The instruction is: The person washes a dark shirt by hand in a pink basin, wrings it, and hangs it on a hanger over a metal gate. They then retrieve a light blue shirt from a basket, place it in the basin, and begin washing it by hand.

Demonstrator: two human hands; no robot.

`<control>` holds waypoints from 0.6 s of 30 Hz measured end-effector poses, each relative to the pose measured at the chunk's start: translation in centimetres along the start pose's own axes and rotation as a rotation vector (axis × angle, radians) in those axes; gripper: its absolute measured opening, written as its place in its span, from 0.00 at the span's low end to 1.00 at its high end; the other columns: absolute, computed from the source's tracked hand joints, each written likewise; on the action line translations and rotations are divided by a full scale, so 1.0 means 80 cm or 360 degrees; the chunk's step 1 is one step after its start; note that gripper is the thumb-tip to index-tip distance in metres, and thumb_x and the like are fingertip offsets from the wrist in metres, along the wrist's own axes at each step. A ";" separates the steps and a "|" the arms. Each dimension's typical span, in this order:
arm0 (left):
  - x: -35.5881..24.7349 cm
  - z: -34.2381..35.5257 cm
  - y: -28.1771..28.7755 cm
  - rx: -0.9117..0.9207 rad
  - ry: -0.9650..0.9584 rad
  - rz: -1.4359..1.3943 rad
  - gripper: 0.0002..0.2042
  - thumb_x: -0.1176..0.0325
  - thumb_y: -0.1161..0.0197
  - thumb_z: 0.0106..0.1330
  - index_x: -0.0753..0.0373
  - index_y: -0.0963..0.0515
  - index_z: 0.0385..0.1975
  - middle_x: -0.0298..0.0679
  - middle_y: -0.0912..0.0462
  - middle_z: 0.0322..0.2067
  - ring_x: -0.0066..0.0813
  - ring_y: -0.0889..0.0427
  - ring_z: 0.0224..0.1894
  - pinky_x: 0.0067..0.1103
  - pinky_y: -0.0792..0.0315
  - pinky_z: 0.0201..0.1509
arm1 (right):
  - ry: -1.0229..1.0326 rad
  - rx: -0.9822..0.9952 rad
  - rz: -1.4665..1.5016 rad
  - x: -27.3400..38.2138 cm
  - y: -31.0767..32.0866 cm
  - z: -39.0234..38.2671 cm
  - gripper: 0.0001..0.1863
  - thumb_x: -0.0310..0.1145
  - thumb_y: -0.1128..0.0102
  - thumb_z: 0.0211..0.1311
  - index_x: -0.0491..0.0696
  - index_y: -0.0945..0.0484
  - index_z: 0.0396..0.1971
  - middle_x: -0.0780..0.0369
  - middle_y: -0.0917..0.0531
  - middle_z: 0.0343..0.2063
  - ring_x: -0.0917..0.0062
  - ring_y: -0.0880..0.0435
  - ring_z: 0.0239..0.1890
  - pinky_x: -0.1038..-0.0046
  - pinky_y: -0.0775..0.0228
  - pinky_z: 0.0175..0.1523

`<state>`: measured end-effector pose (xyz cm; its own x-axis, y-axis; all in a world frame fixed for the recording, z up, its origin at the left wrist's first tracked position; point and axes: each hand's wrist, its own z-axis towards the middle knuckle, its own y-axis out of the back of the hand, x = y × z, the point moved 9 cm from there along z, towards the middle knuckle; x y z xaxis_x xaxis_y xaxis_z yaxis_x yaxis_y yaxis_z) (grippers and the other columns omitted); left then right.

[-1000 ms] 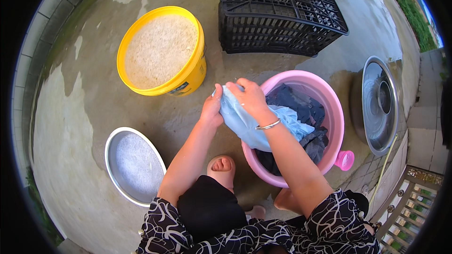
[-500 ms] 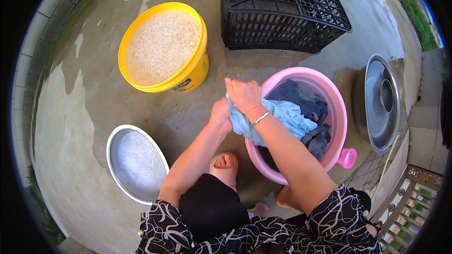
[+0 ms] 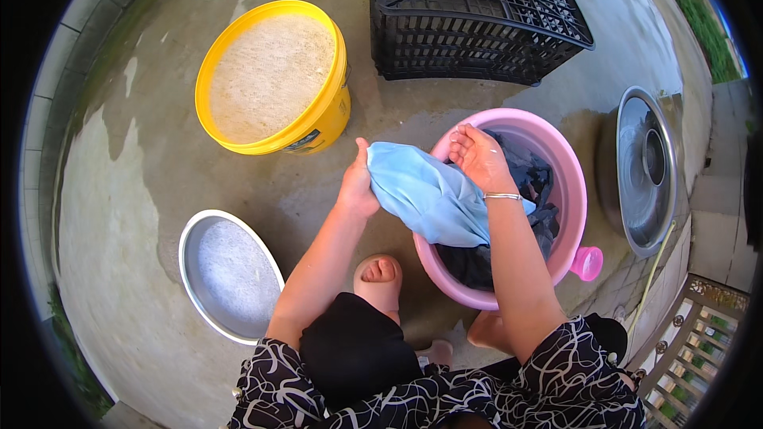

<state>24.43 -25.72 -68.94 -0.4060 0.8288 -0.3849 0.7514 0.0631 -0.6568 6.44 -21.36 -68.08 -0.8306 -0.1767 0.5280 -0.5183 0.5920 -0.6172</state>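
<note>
A light blue cloth [image 3: 433,195] stretches from my left hand [image 3: 358,185] over the left rim of a pink basin [image 3: 566,163]. My left hand is closed on its left end, thumb uppermost. Above the basin, my right hand [image 3: 481,160] is turned palm up with loosely bent fingers apart and nothing visibly in them. A bracelet circles that wrist, and the cloth passes beside and under it. Dark wet clothes [image 3: 469,266] fill the basin below, partly hidden by the cloth and my right forearm.
A yellow bucket [image 3: 340,115] of foamy water stands ahead left, a black plastic crate [image 3: 469,44] straight ahead. An oval metal basin [image 3: 189,274] of suds sits at left. Right are a steel basin [image 3: 624,191], a pink cup [image 3: 586,263] and a thin hose [image 3: 652,282].
My hands have drawn apart and the twisted cloth has spread open between them. My right hand has let go, moved right over the basin and turned palm up.
</note>
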 end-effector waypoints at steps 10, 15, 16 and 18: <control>0.005 0.009 -0.016 0.0197 0.0062 0.0070 0.33 0.39 0.57 0.57 0.67 0.33 0.46 0.46 0.28 0.46 0.38 0.29 0.49 0.32 0.37 0.56 | -0.0242 -0.0516 0.0352 -0.043 0.103 0.026 0.07 0.29 0.52 0.57 0.43 0.31 0.22 0.63 0.29 0.18 0.76 0.30 0.19 0.80 0.33 0.24; 0.010 0.016 -0.002 0.0122 0.0072 -0.0064 0.28 0.44 0.59 0.62 0.66 0.33 0.46 0.44 0.28 0.47 0.38 0.31 0.50 0.32 0.39 0.57 | -0.0560 0.0353 0.0014 -0.036 -0.042 -0.023 0.11 0.32 0.54 0.57 0.45 0.33 0.18 0.64 0.29 0.17 0.81 0.32 0.15 0.81 0.38 0.19; 0.012 0.019 0.003 0.0118 0.0102 -0.0114 0.27 0.45 0.60 0.63 0.65 0.33 0.46 0.44 0.28 0.47 0.38 0.31 0.50 0.32 0.39 0.57 | -0.0463 0.0257 -0.0378 -0.039 -0.070 -0.035 0.11 0.34 0.53 0.57 0.43 0.31 0.20 0.61 0.26 0.18 0.77 0.28 0.17 0.78 0.36 0.20; 0.014 0.018 -0.002 0.0130 0.0129 -0.0165 0.27 0.46 0.61 0.64 0.65 0.33 0.47 0.44 0.29 0.47 0.38 0.31 0.51 0.32 0.39 0.57 | 0.0123 0.0148 -0.1204 -0.026 -0.102 -0.027 0.13 0.38 0.51 0.56 0.42 0.28 0.23 0.57 0.23 0.21 0.70 0.24 0.21 0.72 0.33 0.24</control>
<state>23.16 -25.61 -70.19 -0.4335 0.8625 -0.2612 0.6615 0.1077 -0.7422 12.87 -24.13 -62.90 -0.2280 -0.4498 0.8635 -0.9579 0.2626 -0.1161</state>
